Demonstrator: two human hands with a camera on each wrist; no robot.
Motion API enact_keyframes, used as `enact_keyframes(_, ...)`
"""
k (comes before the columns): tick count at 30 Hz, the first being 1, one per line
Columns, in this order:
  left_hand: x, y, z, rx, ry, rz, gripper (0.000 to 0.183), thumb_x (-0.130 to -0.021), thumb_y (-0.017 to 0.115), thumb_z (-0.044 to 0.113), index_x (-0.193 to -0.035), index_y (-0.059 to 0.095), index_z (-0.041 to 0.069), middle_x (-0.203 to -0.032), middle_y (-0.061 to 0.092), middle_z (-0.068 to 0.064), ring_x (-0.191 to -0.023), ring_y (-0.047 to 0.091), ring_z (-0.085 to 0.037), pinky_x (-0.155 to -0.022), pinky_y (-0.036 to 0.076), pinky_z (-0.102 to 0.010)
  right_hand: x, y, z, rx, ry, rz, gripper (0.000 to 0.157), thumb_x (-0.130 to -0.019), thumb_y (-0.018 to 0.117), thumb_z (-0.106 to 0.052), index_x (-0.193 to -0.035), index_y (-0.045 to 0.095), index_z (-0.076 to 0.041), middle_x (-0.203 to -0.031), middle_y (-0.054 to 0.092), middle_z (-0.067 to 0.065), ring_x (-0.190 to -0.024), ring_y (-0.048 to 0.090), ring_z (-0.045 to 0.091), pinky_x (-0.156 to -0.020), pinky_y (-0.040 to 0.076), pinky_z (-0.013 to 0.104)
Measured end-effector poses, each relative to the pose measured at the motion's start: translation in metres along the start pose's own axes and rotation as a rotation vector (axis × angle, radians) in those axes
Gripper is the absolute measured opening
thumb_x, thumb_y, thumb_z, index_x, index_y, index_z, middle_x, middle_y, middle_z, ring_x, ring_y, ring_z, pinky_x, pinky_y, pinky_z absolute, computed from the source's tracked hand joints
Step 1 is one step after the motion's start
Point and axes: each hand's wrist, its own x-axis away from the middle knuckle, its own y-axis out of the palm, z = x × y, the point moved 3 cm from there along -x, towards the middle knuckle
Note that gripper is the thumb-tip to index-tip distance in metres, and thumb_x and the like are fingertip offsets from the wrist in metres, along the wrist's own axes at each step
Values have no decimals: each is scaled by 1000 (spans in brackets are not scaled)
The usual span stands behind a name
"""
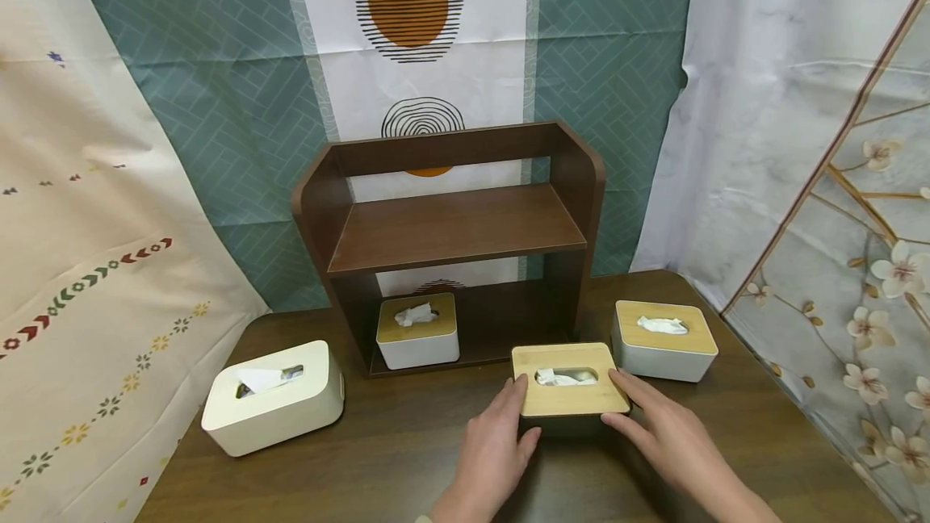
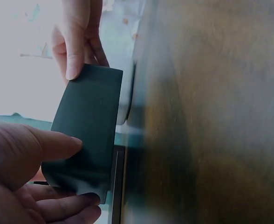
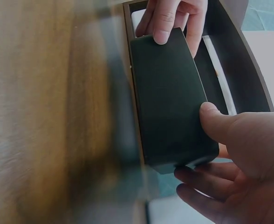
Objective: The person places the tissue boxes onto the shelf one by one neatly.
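Both hands grip a dark tissue box with a light wood lid (image 1: 570, 403) by its two short ends, in front of the shelf's right side. At its left end, my left hand (image 1: 494, 446) has the thumb on the near face and the fingers round the side. My right hand (image 1: 668, 434) holds the right end the same way. White tissue shows in the lid's oval opening. The wrist views show the box's dark front face (image 2: 88, 121) between the hands (image 3: 249, 149); it seems slightly off the table, though its underside is hidden.
A brown two-tier shelf (image 1: 458, 224) stands behind, with a square wood-lidded tissue box (image 1: 417, 352) at lower left. A grey-white wood-lidded tissue box (image 1: 664, 349) sits close on the right, a cream one (image 1: 276, 402) on the left. Patterned cloths (image 1: 232, 87) hang round the table (image 1: 378, 466).
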Motion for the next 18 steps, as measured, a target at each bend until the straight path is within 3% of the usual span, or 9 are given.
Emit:
enact_keyframes(9, -8, 0, -16, -10, -26, 34, 73, -92, 92, 14, -156, 59, 2, -149, 66, -26, -93, 80, -37, -77, 64, -54, -26, 12, -4, -74, 36, -31, 68, -103, 80, -39, -159, 59, -7, -160, 59, 19, -140, 62, 44, -107, 52, 65)
enact_keyframes(18, -18, 2, -32, -40, -57, 93, 72, -92, 92, 12, -154, 59, -1, -148, 65, -28, -104, 79, -40, -79, 64, -56, -47, 24, -9, -131, 14, -20, 68, -104, 79, -36, -161, 57, -5, -161, 57, 20, -143, 59, 45, -108, 50, 66)
